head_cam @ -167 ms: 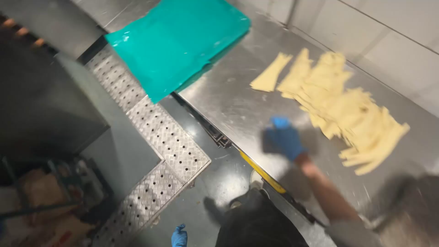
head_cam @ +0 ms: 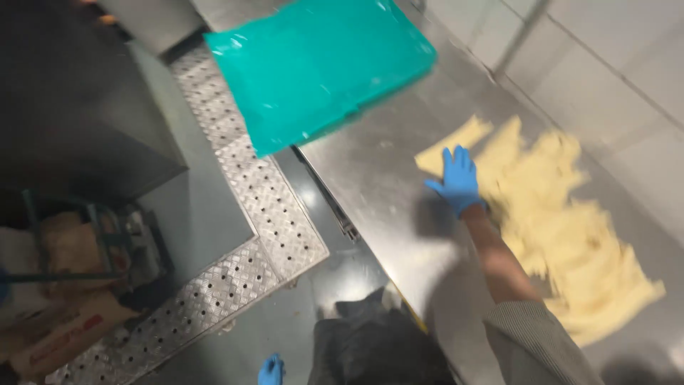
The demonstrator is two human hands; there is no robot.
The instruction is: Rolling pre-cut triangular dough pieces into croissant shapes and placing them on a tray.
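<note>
My right hand [head_cam: 457,180] has advanced from bare steel up to the near edge of the pale yellow dough strips [head_cam: 563,221] spread across the steel tabletop [head_cam: 377,178]; its fingers are apart and flat, clamped on nothing. My left hand [head_cam: 270,370] hangs low by the floor, its fingers too blurred to tell. I judge contact with the strips is beginning.

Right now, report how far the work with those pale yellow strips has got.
Done: a heap of pale yellow strips already lies spread on the steel counter. In hand: the right hand, blue-gloved and open, reaches onto the heap's near edge. The left hand hangs low, idle. Left: the strips lie loose and unsorted; the teal bag sits untouched.
</note>
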